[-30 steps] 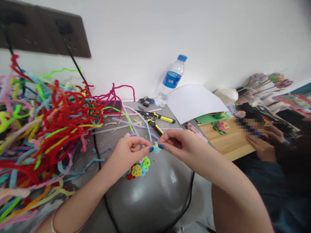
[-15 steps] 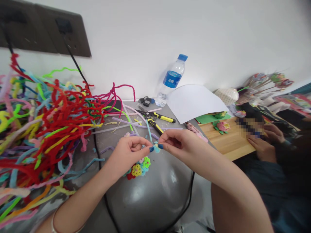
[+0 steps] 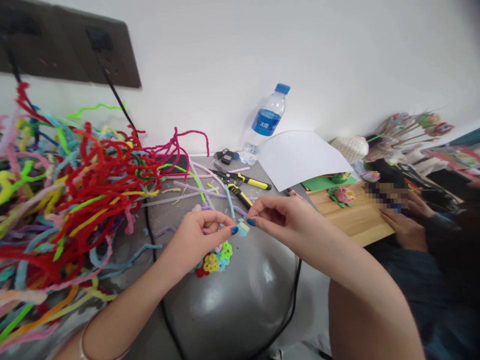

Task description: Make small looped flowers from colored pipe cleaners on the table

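Together, the left hand [image 3: 198, 235] and right hand [image 3: 279, 217] are pinching a small pale-blue pipe-cleaner flower [image 3: 243, 228] above the grey desk [image 3: 240, 295].

You had a fuzzy, soft-napped piece [image 3: 243, 228] pinched there, and your nails [image 3: 234, 230] shone with glossy blue polish. The stems [image 3: 75, 190] heaped beside you looked plush and matt. The table [image 3: 232, 300] was smooth grey with a soft sheen. The bottle [image 3: 264, 122] was clear, shiny plastic, the paper [image 3: 300, 157] flat and matt. The board [image 3: 356, 217] showed pale bare wood. The pliers [image 3: 251, 182] had dark metal heads and yellow plastic-looking grips. The bangle [image 3: 80, 346] on your wrist gleamed like polished metal.
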Tool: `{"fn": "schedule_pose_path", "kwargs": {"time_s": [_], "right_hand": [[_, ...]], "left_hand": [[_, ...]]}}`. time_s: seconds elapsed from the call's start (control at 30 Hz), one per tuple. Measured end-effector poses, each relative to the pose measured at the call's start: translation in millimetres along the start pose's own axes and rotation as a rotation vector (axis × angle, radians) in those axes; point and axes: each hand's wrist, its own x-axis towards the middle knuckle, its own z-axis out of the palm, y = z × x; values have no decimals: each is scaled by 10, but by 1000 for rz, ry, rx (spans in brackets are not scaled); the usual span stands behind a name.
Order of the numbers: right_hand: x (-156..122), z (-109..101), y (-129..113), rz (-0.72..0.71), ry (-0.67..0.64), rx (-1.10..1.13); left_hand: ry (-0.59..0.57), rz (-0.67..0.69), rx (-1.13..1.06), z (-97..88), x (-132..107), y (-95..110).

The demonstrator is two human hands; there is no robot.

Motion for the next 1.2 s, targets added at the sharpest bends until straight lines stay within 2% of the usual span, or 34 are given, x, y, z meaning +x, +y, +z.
{"fn": "schedule_pose_path", "kwargs": {"time_s": [0.17, 0.57, 1.2], "right_hand": [[13, -14, 14, -2, -8, 54], [3, 31, 7, 0, -16, -39], [3, 44, 36, -29, -23, -30]], "left_hand": [[-6, 8, -8, -2, 2, -20], [-2, 34, -23, 6, 10, -10], [-13, 35, -3, 4, -3, 0]]}}
